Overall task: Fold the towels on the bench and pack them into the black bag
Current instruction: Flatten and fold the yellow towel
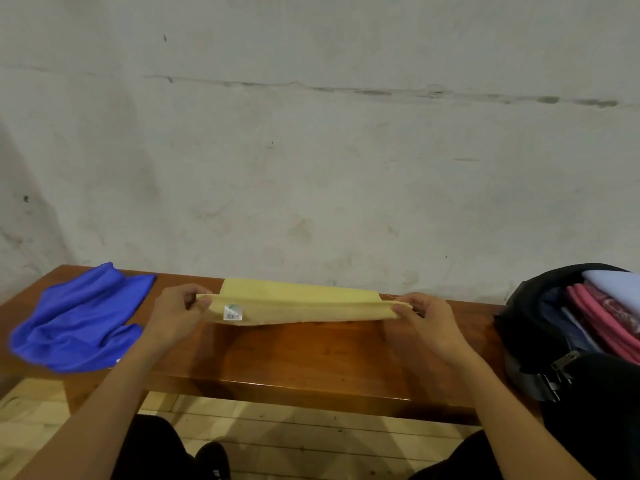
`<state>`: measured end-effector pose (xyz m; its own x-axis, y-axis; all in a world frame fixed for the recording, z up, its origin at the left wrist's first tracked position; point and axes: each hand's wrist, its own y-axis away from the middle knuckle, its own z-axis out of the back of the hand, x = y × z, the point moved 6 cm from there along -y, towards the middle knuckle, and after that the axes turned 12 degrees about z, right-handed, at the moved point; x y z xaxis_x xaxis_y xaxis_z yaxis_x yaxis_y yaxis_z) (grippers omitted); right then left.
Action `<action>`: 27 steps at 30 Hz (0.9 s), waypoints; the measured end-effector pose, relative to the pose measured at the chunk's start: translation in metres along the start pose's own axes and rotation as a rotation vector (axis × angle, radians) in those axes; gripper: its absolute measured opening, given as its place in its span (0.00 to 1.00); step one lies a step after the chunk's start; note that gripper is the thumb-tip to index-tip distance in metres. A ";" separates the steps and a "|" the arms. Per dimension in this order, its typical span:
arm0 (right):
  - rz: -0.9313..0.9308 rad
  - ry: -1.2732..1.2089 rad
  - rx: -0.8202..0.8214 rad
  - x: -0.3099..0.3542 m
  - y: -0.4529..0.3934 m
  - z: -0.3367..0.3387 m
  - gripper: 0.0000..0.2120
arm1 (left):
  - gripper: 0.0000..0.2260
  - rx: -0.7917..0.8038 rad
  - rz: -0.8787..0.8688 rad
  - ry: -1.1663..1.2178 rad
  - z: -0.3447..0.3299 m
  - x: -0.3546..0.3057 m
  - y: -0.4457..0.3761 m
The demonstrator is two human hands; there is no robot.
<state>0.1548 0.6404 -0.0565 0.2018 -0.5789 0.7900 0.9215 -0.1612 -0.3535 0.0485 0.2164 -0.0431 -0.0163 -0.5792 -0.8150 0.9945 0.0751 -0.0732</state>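
On the wooden bench (311,355), going from the left end, a crumpled blue towel (79,320) lies unfolded and untouched, apart from the work in the middle. Next comes the left hand (173,315), its thumb and curled fingers pinching the left end of the yellow towel (301,306); the forearm reaches in from the lower left with the wrist roughly level. The yellow towel is stretched taut between both hands just above the bench, near edge raised, far layer lying behind it, a small label (232,312) near the left end. To fold it well, I judge both hands should keep even tension, carry the held edge across to meet the far edge, and match corners before pressing flat. The right hand (420,318) pinches the right end likewise, forearm coming from the lower right. At the far right the black bag (530,327) stands open, folded cloths already inside.
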 end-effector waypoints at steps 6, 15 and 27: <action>0.034 -0.090 0.051 -0.001 0.014 0.014 0.04 | 0.06 0.184 -0.063 0.033 -0.008 0.006 0.017; 0.010 -0.079 0.031 0.000 0.026 0.020 0.08 | 0.04 0.326 -0.055 0.097 -0.026 -0.001 0.028; -0.185 -0.107 0.211 -0.027 0.055 0.006 0.10 | 0.05 0.522 0.099 0.106 -0.052 0.013 0.041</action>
<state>0.2025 0.6522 -0.0946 0.0478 -0.4662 0.8834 0.9922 -0.0800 -0.0959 0.0836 0.2540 -0.0870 0.0967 -0.5030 -0.8588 0.9107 -0.3034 0.2803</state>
